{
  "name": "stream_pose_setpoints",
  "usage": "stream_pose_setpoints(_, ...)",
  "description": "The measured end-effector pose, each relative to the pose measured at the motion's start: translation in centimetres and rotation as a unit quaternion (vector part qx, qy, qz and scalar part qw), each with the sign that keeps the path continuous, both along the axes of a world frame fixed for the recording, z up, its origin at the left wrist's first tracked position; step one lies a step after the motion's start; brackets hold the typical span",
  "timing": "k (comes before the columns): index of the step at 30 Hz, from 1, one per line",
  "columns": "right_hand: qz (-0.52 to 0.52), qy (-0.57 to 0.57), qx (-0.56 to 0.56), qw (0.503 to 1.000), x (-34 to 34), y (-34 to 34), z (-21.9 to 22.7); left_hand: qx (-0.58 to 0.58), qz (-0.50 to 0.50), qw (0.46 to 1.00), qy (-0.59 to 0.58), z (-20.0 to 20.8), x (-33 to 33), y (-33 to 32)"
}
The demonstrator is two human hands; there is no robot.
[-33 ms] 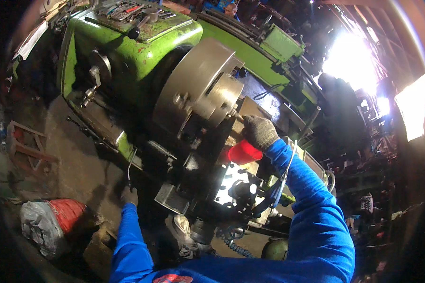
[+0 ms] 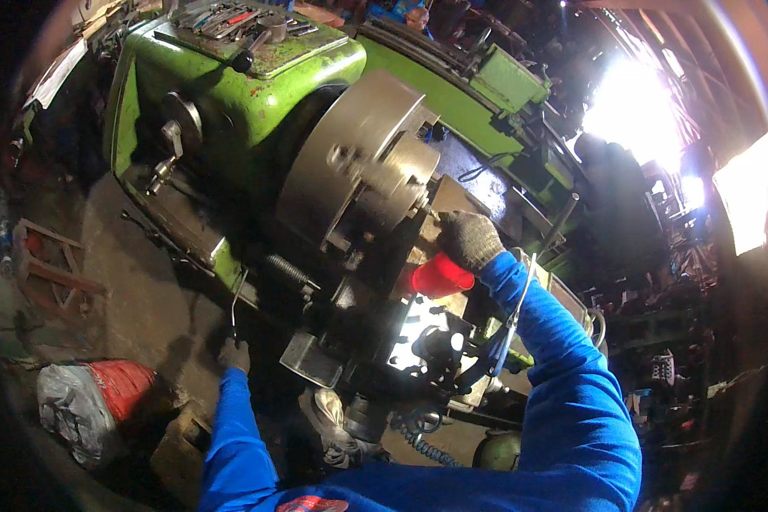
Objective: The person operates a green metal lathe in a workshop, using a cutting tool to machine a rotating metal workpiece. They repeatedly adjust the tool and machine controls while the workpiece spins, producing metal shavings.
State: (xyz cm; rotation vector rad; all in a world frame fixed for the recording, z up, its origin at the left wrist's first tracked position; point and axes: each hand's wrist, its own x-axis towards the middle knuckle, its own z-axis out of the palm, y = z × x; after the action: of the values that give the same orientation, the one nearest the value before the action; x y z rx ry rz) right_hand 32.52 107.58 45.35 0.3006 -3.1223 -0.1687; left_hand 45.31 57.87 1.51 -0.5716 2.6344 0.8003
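Observation:
My right hand (image 2: 469, 241), in a grey knit glove, reaches to the front of the metal workpiece (image 2: 405, 166) clamped in the large lathe chuck (image 2: 350, 145). Its fingers are closed close to the workpiece's end; what they pinch, if anything, is too small to make out. Just under that hand sits a red plastic cup or funnel (image 2: 442, 276). Low on the left, my gloved left hand (image 2: 234, 354) is wrapped round the lower end of a bent metal lever (image 2: 240, 294) on the lathe's front.
The brightly lit tool post (image 2: 427, 337) stands below the red container. Wrenches and other tools (image 2: 230, 19) lie on the green headstock (image 2: 256, 94). A rag (image 2: 328, 427) hangs near my body. A red and grey sack (image 2: 94, 405) rests on the floor at left.
The chuck and workpiece have turned a little, with the chuck's jaws and bolt in a different position. Both hands stay where they were.

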Motion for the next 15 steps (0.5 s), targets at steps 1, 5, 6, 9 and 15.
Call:
stream_pose_setpoints(1,-0.015,-0.033,0.035,0.999,-0.4,0.0,0.2,-0.002,-0.001,1.0,-0.004,0.0,0.4,-0.2)
stream_pose_setpoints(5,-0.146,0.112,-0.239,0.954,-4.2,2.7,0.0,0.009,-0.01,1.0,-0.004,-4.3,2.4,-2.4)
stream_pose_setpoints(6,-0.115,0.089,-0.202,0.968,-5.6,4.9,0.4,0.013,-0.01,1.0,0.001,-4.4,2.2,-2.0)
stream_pose_setpoints(9,-0.105,-0.033,-0.168,0.98,-7.7,7.6,1.3,0.02,-0.005,0.999,-0.029,-2.3,2.8,-1.4)
stream_pose_setpoints(15,-0.237,-0.059,-0.313,0.918,-8.1,5.4,2.6,0.034,0.023,0.997,-0.067,-4.3,6.6,-4.3)
